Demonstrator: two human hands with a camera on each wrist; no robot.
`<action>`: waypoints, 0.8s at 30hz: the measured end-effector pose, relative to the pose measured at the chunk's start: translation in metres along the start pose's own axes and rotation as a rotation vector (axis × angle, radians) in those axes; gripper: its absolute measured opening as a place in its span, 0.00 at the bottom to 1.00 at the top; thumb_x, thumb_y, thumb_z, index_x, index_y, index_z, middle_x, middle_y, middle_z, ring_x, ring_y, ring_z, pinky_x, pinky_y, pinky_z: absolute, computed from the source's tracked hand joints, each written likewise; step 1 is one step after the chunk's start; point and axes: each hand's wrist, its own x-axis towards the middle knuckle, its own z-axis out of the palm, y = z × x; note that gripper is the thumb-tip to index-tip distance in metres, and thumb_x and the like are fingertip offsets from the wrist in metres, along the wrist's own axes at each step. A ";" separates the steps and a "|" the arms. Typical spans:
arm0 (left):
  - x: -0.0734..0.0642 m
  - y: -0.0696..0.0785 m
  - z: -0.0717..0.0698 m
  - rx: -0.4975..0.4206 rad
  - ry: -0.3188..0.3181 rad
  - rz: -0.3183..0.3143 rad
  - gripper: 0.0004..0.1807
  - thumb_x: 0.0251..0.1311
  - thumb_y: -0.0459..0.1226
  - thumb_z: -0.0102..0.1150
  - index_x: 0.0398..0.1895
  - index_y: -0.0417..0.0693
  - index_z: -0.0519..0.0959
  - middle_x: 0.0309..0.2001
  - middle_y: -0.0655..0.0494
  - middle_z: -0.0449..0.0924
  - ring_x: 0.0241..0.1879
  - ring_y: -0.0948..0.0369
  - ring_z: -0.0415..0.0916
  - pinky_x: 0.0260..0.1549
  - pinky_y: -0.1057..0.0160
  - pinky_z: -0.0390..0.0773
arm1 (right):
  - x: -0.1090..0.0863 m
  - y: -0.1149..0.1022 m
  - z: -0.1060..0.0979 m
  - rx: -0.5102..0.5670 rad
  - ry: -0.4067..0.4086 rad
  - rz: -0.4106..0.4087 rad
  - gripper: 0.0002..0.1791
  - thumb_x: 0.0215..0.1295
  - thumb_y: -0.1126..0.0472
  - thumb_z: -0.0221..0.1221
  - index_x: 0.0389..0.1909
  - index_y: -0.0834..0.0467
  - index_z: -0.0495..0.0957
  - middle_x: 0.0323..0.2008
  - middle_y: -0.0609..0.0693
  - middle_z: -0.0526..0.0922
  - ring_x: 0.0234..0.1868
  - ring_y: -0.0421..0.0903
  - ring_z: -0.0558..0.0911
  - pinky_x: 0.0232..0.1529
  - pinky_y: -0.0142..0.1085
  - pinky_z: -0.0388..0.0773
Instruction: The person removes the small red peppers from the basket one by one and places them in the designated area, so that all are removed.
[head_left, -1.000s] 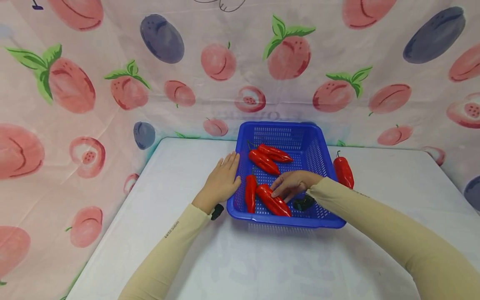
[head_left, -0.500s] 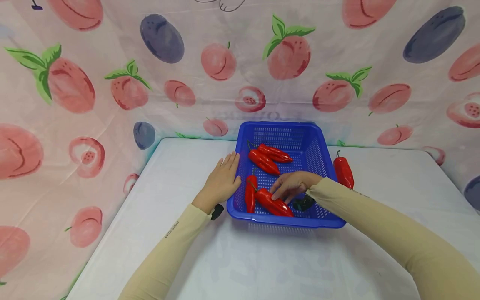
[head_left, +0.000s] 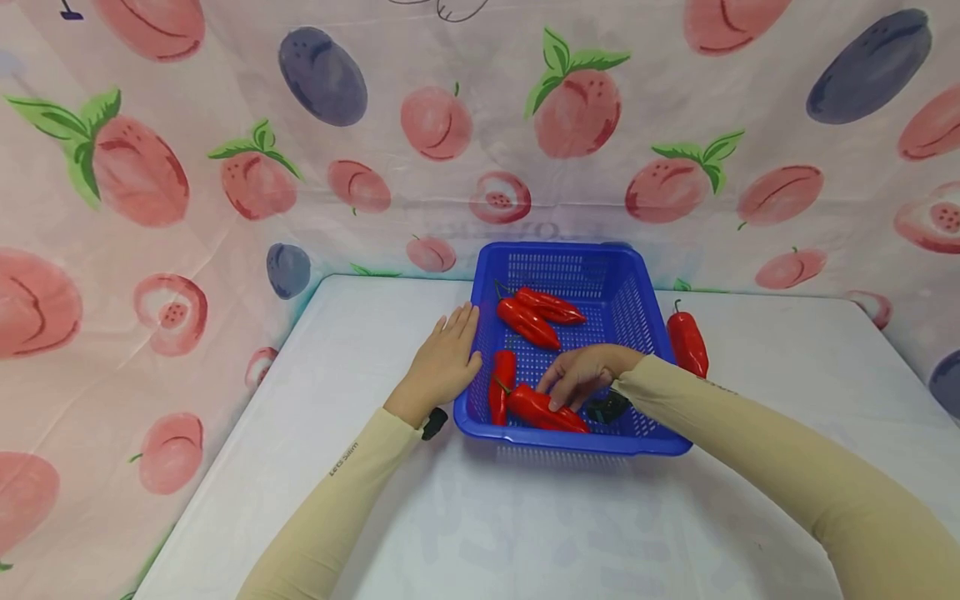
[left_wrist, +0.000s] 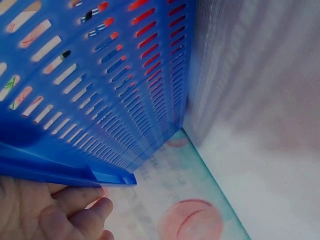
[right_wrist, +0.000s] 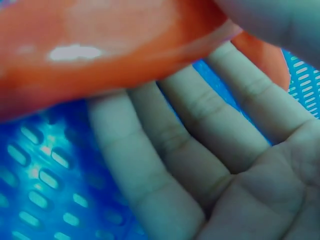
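Note:
A blue slotted plastic basket point(head_left: 577, 441) stands on the white table with several red peppers inside. My right hand point(head_left: 581, 372) reaches into its front part and holds a long red pepper point(head_left: 538, 408), thumb on top. In the right wrist view the fingers point(right_wrist: 192, 107) pass under that pepper. Another red pepper point(head_left: 502, 385) stands upright in view just left of it. Two more, a front pepper point(head_left: 528, 323) and a rear pepper point(head_left: 553, 306), lie farther back. My left hand point(head_left: 444, 358) lies with straight fingers against the basket's left rim; in the left wrist view its fingertips are under the rim.
One red pepper point(head_left: 687, 343) lies on the table outside the basket, by its right wall and partly behind my right sleeve point(head_left: 735, 433). A fruit-printed cloth point(head_left: 420, 192) hangs behind and to the left of the white table point(head_left: 360, 350).
The pepper in my right hand has turned flatter and come slightly toward the basket's front wall, its stem end dropping over the neighbouring pepper. My left hand has stayed at the rim.

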 end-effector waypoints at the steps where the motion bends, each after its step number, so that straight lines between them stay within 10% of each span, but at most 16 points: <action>1: 0.000 0.000 0.000 0.001 -0.003 -0.001 0.36 0.66 0.42 0.40 0.73 0.37 0.46 0.75 0.43 0.44 0.74 0.49 0.44 0.73 0.51 0.43 | 0.000 0.000 0.000 -0.001 -0.006 0.002 0.19 0.60 0.68 0.58 0.54 0.67 0.75 0.37 0.46 0.85 0.34 0.40 0.81 0.37 0.30 0.82; 24: 0.002 -0.001 0.002 -0.010 -0.017 -0.013 0.36 0.66 0.42 0.40 0.73 0.38 0.44 0.75 0.44 0.43 0.75 0.51 0.41 0.74 0.52 0.41 | 0.000 -0.004 0.006 0.058 0.043 -0.044 0.19 0.64 0.64 0.56 0.56 0.63 0.74 0.40 0.48 0.83 0.37 0.42 0.81 0.40 0.33 0.82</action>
